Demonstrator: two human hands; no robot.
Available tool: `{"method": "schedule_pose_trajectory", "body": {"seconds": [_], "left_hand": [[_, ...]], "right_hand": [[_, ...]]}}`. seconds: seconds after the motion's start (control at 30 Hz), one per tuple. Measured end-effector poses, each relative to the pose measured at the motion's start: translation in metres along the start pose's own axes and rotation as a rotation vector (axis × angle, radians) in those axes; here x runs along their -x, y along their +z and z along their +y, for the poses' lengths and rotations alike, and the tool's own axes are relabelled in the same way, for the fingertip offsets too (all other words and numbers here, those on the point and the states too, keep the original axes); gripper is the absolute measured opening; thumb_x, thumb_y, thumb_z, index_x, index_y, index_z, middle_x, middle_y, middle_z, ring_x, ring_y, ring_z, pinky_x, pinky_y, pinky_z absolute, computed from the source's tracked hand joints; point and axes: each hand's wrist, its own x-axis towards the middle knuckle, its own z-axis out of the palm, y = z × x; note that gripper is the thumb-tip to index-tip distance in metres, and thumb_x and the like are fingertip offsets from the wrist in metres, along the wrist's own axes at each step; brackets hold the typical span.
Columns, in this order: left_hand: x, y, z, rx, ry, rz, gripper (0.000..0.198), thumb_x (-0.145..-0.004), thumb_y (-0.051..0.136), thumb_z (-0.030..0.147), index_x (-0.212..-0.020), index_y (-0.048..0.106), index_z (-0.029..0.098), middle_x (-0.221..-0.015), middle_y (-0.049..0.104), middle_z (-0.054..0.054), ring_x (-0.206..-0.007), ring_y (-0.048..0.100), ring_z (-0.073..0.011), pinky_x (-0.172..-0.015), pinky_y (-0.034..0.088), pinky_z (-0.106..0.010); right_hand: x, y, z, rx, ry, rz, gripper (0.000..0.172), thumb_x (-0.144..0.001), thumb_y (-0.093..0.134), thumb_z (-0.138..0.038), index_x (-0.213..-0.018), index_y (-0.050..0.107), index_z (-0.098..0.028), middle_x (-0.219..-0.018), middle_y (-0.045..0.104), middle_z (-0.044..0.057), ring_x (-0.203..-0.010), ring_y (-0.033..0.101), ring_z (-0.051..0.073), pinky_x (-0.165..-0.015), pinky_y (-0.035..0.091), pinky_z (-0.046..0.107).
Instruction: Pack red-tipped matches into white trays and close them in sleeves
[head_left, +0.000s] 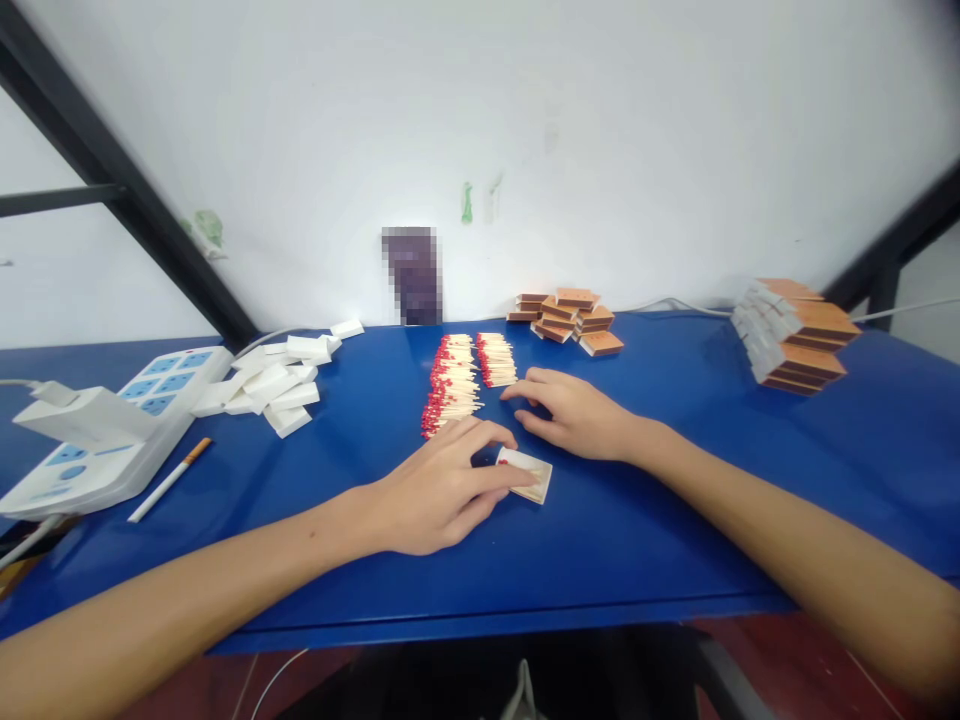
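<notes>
My left hand (448, 487) rests on the blue table, its fingers over a small white matchbox tray (538, 487) with a few matches in it. One finger reaches into the tray, and the hand is curled round its left side. Just behind, my right hand (571, 412) hovers low over the table with its fingers bent and apart, nothing visible between them. Its fingertips are close to the smaller row of red-tipped matches (496, 360). A longer pile of matches (453, 385) lies to the left, partly behind my left hand.
White empty trays (274, 382) are heaped at the left, beside a power strip (169, 385) and a cigarette (171, 480). Orange matchbox sleeves (574, 318) lie by the wall. Wrapped matchboxes (799, 335) stand at the right. A pixelated dark object (416, 275) leans on the wall.
</notes>
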Motion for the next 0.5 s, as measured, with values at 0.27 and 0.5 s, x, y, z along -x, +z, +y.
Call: {"method": "schedule_pose_trajectory", "body": {"seconds": [0.27, 0.5], "left_hand": [[-0.0004, -0.0019, 0.0002, -0.035, 0.013, -0.023, 0.036, -0.098, 0.044, 0.016, -0.129, 0.06, 0.023, -0.125, 0.051, -0.014, -0.11, 0.051, -0.0248, -0.097, 0.046, -0.043], [0.0005, 0.0003, -0.0004, 0.013, -0.025, 0.006, 0.043, -0.097, 0.047, 0.019, -0.14, 0.048, 0.021, -0.123, 0.052, -0.013, -0.108, 0.051, -0.0231, -0.098, 0.046, -0.04]], "right_hand": [[0.0003, 0.0004, 0.0005, 0.013, -0.008, 0.003, 0.029, -0.095, 0.05, -0.022, -0.121, 0.061, -0.018, -0.1, 0.06, 0.009, -0.091, 0.057, 0.021, -0.077, 0.044, 0.032], [0.0008, 0.0022, 0.003, 0.012, -0.006, 0.001, 0.028, -0.096, 0.049, -0.025, -0.12, 0.062, -0.018, -0.098, 0.059, 0.007, -0.09, 0.057, 0.02, -0.078, 0.044, 0.032]]}}
